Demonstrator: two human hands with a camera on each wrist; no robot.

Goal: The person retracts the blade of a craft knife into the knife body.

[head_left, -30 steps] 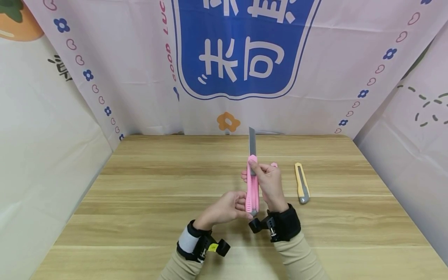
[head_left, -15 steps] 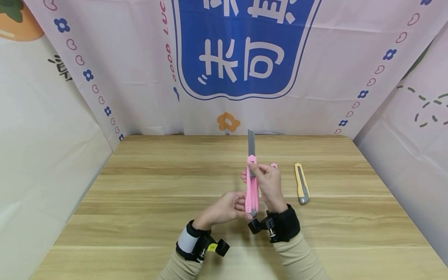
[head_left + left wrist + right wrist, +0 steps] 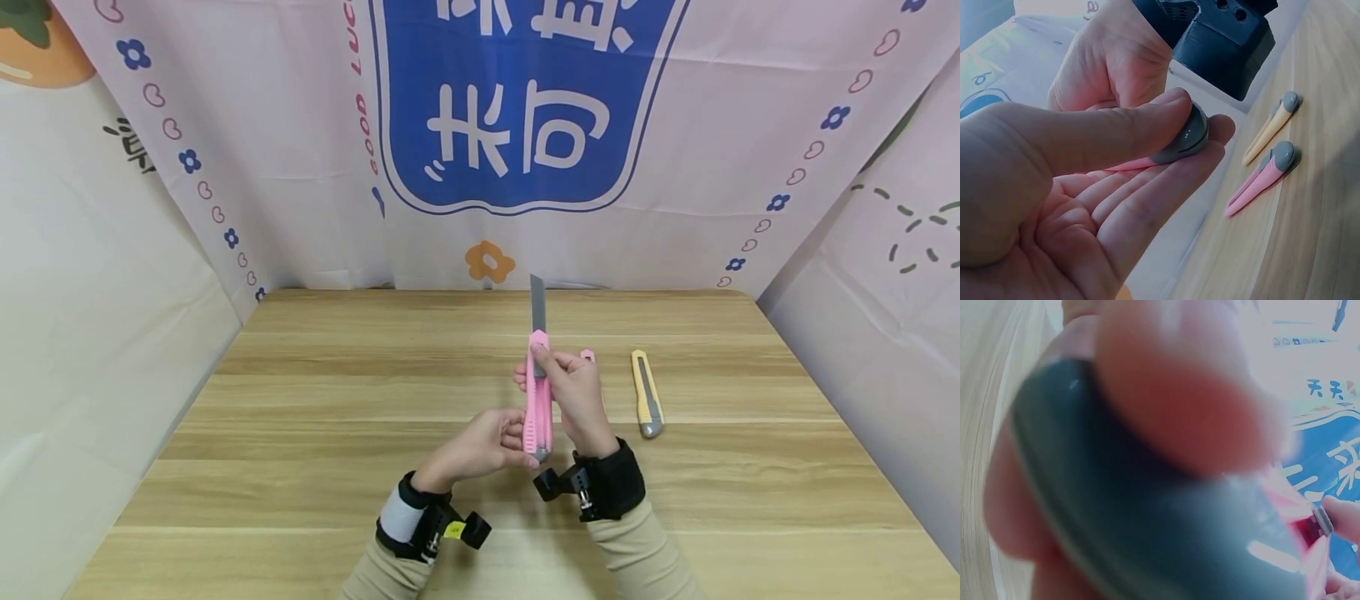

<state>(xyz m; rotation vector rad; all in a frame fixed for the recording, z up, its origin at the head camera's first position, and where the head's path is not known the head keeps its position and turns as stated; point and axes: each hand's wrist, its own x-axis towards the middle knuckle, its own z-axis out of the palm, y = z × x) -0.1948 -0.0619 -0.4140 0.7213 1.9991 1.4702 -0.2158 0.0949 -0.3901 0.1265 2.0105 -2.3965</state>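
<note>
A person's left hand point(image 3: 483, 446) pinched the gray end point(image 3: 1192, 134) of a pink knife point(image 3: 538, 408) between thumb and fingers, while the right hand point(image 3: 576, 396) gripped it farther up, thumb at the slider point(image 3: 1322, 521), fingers curled behind. It was held above a wooden table point(image 3: 337, 400), long blade point(image 3: 538, 304) pointing away; to its right lay another pink knife point(image 3: 1261, 178) and a yellow knife point(image 3: 647, 393).

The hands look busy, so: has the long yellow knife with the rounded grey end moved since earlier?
No; in the head view, judged against the orange flower backdrop print, the yellow knife stays put.
</note>
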